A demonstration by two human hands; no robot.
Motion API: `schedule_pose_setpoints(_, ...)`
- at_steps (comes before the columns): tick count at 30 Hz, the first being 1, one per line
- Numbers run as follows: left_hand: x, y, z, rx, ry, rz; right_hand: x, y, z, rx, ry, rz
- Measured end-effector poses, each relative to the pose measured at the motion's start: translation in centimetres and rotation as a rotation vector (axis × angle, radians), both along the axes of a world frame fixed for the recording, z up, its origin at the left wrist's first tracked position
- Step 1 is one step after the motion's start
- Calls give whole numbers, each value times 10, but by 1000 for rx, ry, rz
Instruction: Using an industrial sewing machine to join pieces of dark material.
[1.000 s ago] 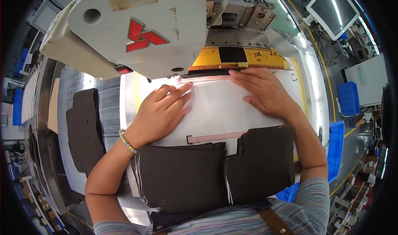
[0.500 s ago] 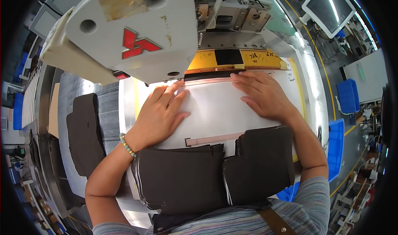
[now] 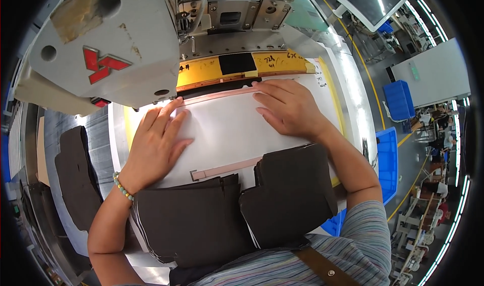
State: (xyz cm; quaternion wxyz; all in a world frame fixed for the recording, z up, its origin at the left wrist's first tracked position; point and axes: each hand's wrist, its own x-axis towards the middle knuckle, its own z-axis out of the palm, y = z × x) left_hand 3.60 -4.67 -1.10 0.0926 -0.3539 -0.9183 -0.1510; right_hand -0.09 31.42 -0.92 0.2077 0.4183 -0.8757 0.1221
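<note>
Around us a grey workshop floor (image 3: 363, 69) is stretching away with yellow painted lines, and a blue plastic bin (image 3: 387, 165) is standing at the right. Before us a smooth white sheet (image 3: 222, 130) is lying on the worktop, under a bulky off-white machine head (image 3: 131, 44). Behind it a glossy yellow bar (image 3: 201, 75) with a brown lower edge is spanning the sheet. A narrow matt-black strip (image 3: 217, 88) is running along the front of that bar, with a flat pink band (image 3: 217, 98) bordering it on our side.

We are resting the left hand (image 3: 156, 145) palm down, its fingers parted and their tips meeting the band near the strip's left end. We are laying the right hand (image 3: 292, 109) at the strip's right end, fingers close together, thumb apart; we are not managing to tell whether the fingertips are pressing cloth or band. The strip is therefore lying between and just beyond both sets of fingers. Nearer us, two thick, soft-looking black stacks (image 3: 191, 220) are sitting side by side.
</note>
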Motion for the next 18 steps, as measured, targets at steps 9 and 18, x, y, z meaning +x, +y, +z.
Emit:
schedule_pose_setpoints(9, -1, 1, -1, -13, 2, -2, -2, 1, -1, 2, -19, 7)
schedule_pose_setpoints(18, -2, 2, 2, -1, -1, 12, -4, 1, 4, -21, 25, 29)
